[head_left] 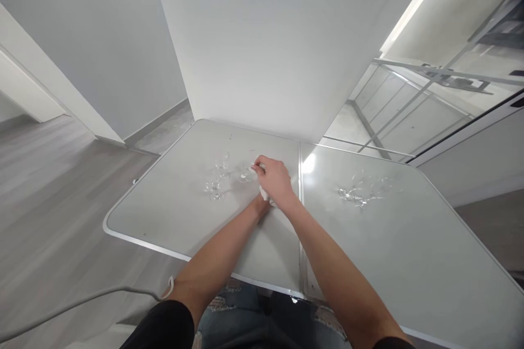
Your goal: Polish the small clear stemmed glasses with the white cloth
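No text, label, brand, number or sign can be read anywhere in this view. The grey folding table (pixel 172 212) carries no printing, the clear glasses (pixel 216 182) standing on it bear no marks, and the white wall panel (pixel 262 38) behind the table is blank.

A pale grey folding worktop (pixel 172 212) with a metal rim is filling the middle of the frame, a seam running down its centre. Behind it a plain white wall panel (pixel 266 38) is rising to the top edge. Grey wood-look floor (pixel 49 196) is spreading across the left side. At upper right, a glass partition (pixel 429 98) with metal bars is reflecting a bright light strip (pixel 413 5).
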`<state>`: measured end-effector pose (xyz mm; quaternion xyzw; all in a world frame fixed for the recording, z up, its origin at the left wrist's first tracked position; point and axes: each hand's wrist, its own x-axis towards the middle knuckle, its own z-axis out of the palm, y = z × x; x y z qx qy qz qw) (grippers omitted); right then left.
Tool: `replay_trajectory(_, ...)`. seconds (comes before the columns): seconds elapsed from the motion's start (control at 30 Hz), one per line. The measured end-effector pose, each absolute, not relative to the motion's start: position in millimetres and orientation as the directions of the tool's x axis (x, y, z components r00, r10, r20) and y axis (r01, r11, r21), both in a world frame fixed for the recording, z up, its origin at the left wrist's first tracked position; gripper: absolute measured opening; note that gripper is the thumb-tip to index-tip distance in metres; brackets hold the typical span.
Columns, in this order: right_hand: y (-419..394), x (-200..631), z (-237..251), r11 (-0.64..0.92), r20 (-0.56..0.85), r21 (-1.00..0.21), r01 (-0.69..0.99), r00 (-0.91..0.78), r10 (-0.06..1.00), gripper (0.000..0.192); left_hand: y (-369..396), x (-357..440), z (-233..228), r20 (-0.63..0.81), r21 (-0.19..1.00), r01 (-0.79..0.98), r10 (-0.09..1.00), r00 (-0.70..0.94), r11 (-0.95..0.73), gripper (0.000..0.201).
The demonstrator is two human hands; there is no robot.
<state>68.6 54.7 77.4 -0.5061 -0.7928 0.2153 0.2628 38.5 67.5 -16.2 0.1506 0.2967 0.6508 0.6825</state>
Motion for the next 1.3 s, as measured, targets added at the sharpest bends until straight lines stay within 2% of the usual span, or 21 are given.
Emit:
replay_trajectory(0.03,54.1,80.2,78.3,0.391,0.219,-0.694,0.604,-0.341,0.914,0.015,66.1,39.1,-17.1,-0.179,0.592,-0.803,0.983,-0.039,0.076,0.029)
replay_trajectory(0.1,52.9,108.1,81.8,0.394,0.250,-0.834,0.385,-0.373,0.893,0.017,65.1,37.7,-18.4,-0.153,0.572,-0.809,0.987,0.055,0.134,0.029)
replay_trajectory(0.2,54.3,154.7,90.2,0.318,0.199,-0.935,0.155,-0.513,0.835,0.023,67.4,30.9,-19.3,-0.103,0.580,-0.739,0.931,0.350,0.342,0.061)
replay_trajectory(0.27,58.7,183.3,94.9,0.279,0.141,-0.950,0.139,-0.607,0.782,0.027,68.2,26.3,-19.4,-0.068,0.645,-0.630,0.854,0.516,0.432,0.083)
replay_trajectory(0.33,65.0,206.0,96.3,0.277,0.107,-0.947,0.164,-0.650,0.753,0.027,66.5,23.7,-19.2,-0.030,0.723,-0.532,0.789,0.614,0.441,0.095)
replay_trajectory(0.4,71.0,221.2,92.7,0.279,0.102,-0.945,0.171,-0.657,0.747,0.027,63.0,23.0,-18.4,-0.011,0.774,-0.470,0.751,0.660,0.425,0.094)
replay_trajectory(0.5,75.7,229.5,77.9,0.242,0.121,-0.963,0.116,-0.618,0.777,0.026,58.5,23.2,-15.4,-0.029,0.790,-0.435,0.734,0.678,0.433,0.092)
replay_trajectory(0.57,75.6,226.9,63.6,0.156,0.123,-0.987,0.026,-0.495,0.860,0.028,58.3,23.2,-11.9,-0.053,0.777,-0.457,0.768,0.638,0.433,0.088)
replay_trajectory(0.63,73.9,220.1,48.5,0.051,0.093,-0.987,-0.153,-0.284,0.954,0.032,60.4,23.6,-8.5,-0.053,0.761,-0.514,0.829,0.557,0.395,0.084)
replay_trajectory(0.73,70.3,208.2,31.1,0.014,0.037,-0.902,-0.431,-0.044,0.998,0.031,64.2,26.8,-6.8,0.008,0.776,-0.581,0.917,0.398,0.246,0.074)
replay_trajectory(0.8,67.7,202.5,25.0,0.049,0.041,-0.881,-0.471,0.028,0.999,0.030,64.7,31.3,-8.8,0.039,0.823,-0.553,0.957,0.287,0.133,0.069)
replay_trajectory(0.87,64.9,199.5,22.6,0.095,0.075,-0.894,-0.438,0.063,0.995,0.035,62.8,37.0,-12.0,0.030,0.877,-0.473,0.972,0.232,0.086,0.066)
replay_trajectory(1.0,62.2,198.2,21.8,0.137,0.142,-0.907,-0.397,0.017,0.990,0.047,57.2,46.6,-15.4,-0.010,0.950,-0.303,0.973,0.229,0.081,0.064)
replay_trajectory(1.1,65.6,199.0,21.5,0.111,0.140,-0.909,-0.402,-0.042,0.989,0.054,56.5,48.1,-13.4,0.025,0.966,-0.258,0.992,0.120,0.007,0.053)
replay_trajectory(1.2,71.8,202.2,19.1,-0.058,0.005,-0.882,-0.467,-0.132,0.991,0.051,59.0,43.6,-10.7,0.050,0.952,-0.302,0.999,-0.002,-0.048,0.045)
replay_trajectory(1.3,76.2,207.6,15.2,-0.315,-0.163,-0.824,-0.471,-0.334,0.928,0.035,63.4,37.0,-11.4,0.058,0.939,-0.335,0.995,-0.078,-0.081,0.043)
